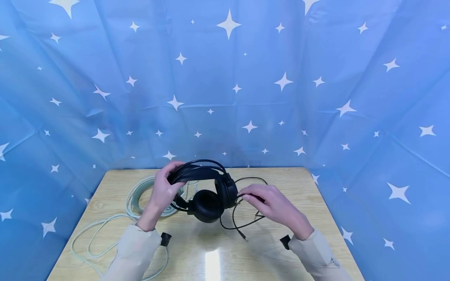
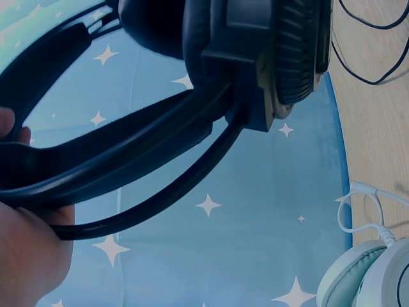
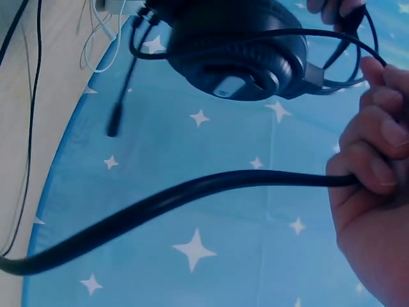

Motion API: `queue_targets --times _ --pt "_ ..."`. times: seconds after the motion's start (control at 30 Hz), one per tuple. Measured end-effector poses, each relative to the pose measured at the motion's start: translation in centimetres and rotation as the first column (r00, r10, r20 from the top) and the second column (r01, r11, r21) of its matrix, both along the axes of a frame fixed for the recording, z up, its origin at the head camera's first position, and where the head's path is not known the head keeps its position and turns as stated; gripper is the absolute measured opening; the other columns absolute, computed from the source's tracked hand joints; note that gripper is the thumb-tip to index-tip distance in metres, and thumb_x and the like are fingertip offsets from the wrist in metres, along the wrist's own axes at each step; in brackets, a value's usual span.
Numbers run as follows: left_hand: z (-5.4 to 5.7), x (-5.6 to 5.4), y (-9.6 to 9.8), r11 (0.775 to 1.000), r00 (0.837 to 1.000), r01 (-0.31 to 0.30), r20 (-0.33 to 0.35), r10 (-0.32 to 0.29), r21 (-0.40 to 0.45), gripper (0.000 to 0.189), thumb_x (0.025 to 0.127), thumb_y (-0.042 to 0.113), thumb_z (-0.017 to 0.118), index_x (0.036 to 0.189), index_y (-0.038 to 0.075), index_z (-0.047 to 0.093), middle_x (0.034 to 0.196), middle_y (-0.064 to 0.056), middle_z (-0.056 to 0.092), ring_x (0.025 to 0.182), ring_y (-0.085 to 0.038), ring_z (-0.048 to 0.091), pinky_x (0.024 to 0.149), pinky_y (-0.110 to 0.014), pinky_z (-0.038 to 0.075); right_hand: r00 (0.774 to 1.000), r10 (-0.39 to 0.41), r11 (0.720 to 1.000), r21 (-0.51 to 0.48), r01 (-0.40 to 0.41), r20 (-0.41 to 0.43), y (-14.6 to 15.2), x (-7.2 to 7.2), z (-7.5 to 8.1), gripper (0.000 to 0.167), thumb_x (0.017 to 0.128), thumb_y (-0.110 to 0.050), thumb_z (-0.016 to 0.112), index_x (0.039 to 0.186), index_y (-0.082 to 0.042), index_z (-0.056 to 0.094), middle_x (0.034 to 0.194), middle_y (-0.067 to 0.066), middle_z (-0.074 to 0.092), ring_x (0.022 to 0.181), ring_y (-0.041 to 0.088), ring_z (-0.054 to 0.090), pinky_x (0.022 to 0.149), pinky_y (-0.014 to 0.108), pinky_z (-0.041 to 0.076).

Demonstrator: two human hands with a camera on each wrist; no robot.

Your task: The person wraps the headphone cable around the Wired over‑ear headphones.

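Observation:
My left hand (image 1: 163,191) grips the headband of black over-ear headphones (image 1: 207,206), holding them tilted above the table with both ear cups to the right. In the left wrist view, fingers and palm wrap the padded band (image 2: 121,144), and the outer frame tube runs beside it. At the right ear cup, my right hand (image 1: 268,201) holds the headphones' black cable (image 3: 179,195). The right wrist view shows the cable passing through curled fingers and between the thumb and fingertip. A thin dark piece with a thicker tip (image 3: 114,121) dangles below the cup.
Pale mint-and-white headphones (image 1: 135,197) lie on the wooden table (image 1: 197,257) behind my left hand, their light cable (image 1: 82,230) looping toward the front left. A black plug end (image 1: 242,235) hangs near the middle. A blue star-printed curtain (image 1: 228,70) surrounds the table's back and sides.

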State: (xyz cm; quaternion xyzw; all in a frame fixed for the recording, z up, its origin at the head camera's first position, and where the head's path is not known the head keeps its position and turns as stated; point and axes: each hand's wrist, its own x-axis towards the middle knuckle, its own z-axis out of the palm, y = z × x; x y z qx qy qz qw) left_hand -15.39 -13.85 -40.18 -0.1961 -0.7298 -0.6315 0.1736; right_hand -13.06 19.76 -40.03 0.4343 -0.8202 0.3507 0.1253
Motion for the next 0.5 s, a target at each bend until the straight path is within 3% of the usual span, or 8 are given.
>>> queue_targets --times 0.2,0.37,0.5 --pt "-0.2 0.0 -0.2 0.995 0.996 0.077 -0.034 -0.079 -0.070 0.039 0.078 -0.015 0.067 0.117 -0.011 0.066 0.107 -0.023 0.069 0.092 -0.008 0.062 0.085 -0.018 0.047 0.995 -0.070 0.997 -0.015 0.069 -0.070 -0.6 -0.9 0.2 0.014 0.099 -0.007 0.068 0.109 -0.012 0.075 0.096 -0.005 0.070 0.069 0.001 0.051 0.062 0.021 0.046" --pt "-0.3 0.0 -0.5 0.981 0.989 0.144 -0.021 -0.148 -0.132 0.044 0.077 -0.015 0.066 0.121 -0.008 0.066 0.111 -0.023 0.069 0.094 -0.009 0.062 0.086 -0.018 0.046 0.988 -0.093 0.996 -0.006 0.093 -0.121 -0.9 -1.3 0.1 0.011 0.097 -0.011 0.071 0.107 -0.013 0.076 0.094 -0.005 0.069 0.069 0.002 0.052 0.060 0.019 0.045" --pt "-0.2 0.0 -0.5 0.958 0.972 0.231 -0.011 -0.236 -0.170 0.046 0.077 -0.012 0.068 0.123 -0.004 0.067 0.114 -0.018 0.070 0.096 -0.011 0.064 0.089 -0.020 0.047 0.987 -0.101 0.995 -0.004 0.101 -0.122 -1.2 -1.5 0.1 0.015 0.093 -0.009 0.076 0.107 -0.014 0.075 0.086 -0.010 0.061 0.066 0.001 0.049 0.057 0.018 0.043"
